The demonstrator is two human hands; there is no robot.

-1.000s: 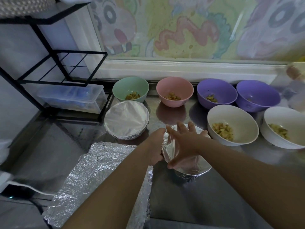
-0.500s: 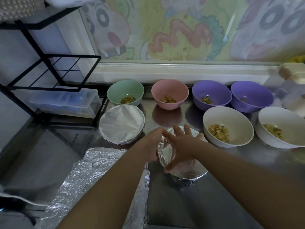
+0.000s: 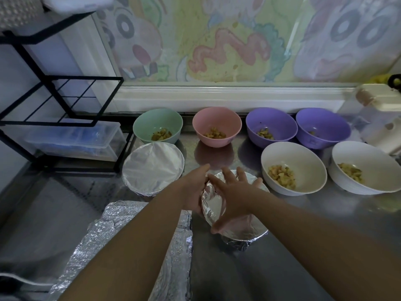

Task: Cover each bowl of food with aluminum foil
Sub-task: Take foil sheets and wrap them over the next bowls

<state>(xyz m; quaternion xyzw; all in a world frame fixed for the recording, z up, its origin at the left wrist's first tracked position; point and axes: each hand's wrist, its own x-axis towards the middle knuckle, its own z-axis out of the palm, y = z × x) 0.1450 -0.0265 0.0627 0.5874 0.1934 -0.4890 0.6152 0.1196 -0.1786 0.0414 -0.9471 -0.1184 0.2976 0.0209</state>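
Foil sheet (image 3: pixel 91 246) lies crumpled at the left, partly under my forearm, and beyond it a wrapped bowl (image 3: pixel 153 169) sits on the counter (image 3: pixel 282 268). My left hand (image 3: pixel 193 192) curls round the left rim of the front bowl (image 3: pixel 245 233), gripping its foil, while my right hand (image 3: pixel 234 192) lies flat on top with fingers spread. A white bowl (image 3: pixel 303 161) stands uncovered just to the right, food showing.

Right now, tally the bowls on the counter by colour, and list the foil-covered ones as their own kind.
Round mint-green bowl: 1
Round pink bowl: 1
Round purple bowls: 2
Round white bowls: 2
Round foil-covered bowls: 2
Total: 8
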